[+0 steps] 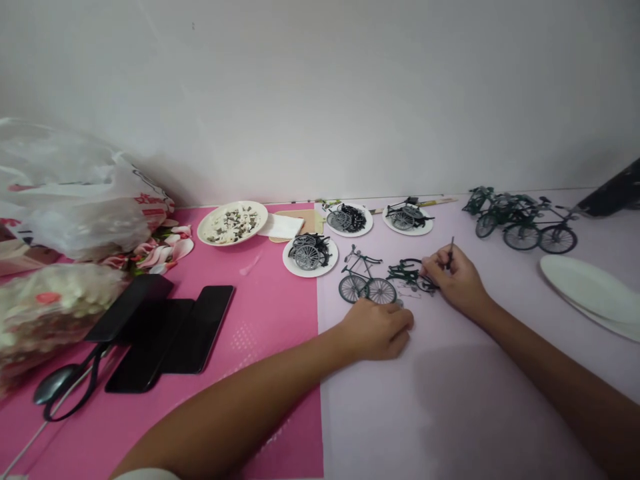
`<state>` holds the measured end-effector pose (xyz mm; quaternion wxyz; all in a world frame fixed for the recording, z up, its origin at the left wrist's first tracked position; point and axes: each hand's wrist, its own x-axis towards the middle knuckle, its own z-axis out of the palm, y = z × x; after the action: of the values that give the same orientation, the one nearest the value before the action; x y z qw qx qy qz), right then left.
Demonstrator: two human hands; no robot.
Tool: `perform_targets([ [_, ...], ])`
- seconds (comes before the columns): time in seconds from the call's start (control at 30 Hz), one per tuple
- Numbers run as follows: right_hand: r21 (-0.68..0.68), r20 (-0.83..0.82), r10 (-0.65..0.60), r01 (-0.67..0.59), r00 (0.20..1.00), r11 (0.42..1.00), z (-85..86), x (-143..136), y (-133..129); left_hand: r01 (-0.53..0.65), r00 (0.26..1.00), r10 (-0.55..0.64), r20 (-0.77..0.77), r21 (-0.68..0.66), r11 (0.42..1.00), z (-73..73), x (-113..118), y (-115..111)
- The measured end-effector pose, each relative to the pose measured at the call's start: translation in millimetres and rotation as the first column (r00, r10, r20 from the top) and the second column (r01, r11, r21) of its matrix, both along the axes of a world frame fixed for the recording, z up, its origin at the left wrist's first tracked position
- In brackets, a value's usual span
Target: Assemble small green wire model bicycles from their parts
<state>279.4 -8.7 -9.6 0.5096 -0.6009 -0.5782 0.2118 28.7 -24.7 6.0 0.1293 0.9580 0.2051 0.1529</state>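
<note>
My left hand [383, 329] rests on the lilac surface with its fingers curled, just below the wheels of a dark green model bicycle [367, 279]. What those fingers hold, if anything, is hidden. Between the thumb and fingers of my right hand [457, 279] is a thin dark stick-like tool [452, 248], pointing up. Close against that hand lies a second, dark green model bicycle [407, 269], whose right part the fingers partly cover. Small thin pieces lie just below it.
Small plates of black and grey bicycle parts [307, 255] stand behind my hands. Several finished-looking model bicycles [540, 230] cluster at right, near stacked white plates [593, 287]. At left are a bowl of small pieces [233, 225], phones [200, 330] and plastic bags [75, 193].
</note>
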Motion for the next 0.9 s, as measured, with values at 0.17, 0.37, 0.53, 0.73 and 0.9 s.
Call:
perform_targets([
  [0.17, 0.000, -0.007, -0.012, 0.012, 1.000, 1.000, 0.0, 2, 2, 0.031, 0.999, -0.031, 0.032, 0.022, 0.999, -3.9, 0, 1],
  [0.37, -0.037, 0.140, 0.026, -0.021, 0.990, 0.999, 1.8, -1, 1, 0.101, 0.990, -0.105, 0.089, 0.057, 0.993, -11.3, -1, 2],
  [0.53, -0.016, 0.216, 0.014, -0.011, 0.976, 1.000, -1.1, 2, 2, 0.114, 0.985, -0.120, 0.126, 0.049, 0.992, -12.7, -1, 2],
  [0.73, -0.061, 0.235, 0.056, -0.043, 0.970, 0.997, -0.6, 3, 1, 0.122, 0.986, -0.125, 0.111, 0.037, 0.992, -6.9, -2, 1],
  [0.9, -0.017, 0.227, -0.012, 0.017, 0.974, 1.000, 3.1, 0, 0, 0.154, 0.984, -0.154, 0.094, 0.008, 0.988, -3.4, -3, 0],
])
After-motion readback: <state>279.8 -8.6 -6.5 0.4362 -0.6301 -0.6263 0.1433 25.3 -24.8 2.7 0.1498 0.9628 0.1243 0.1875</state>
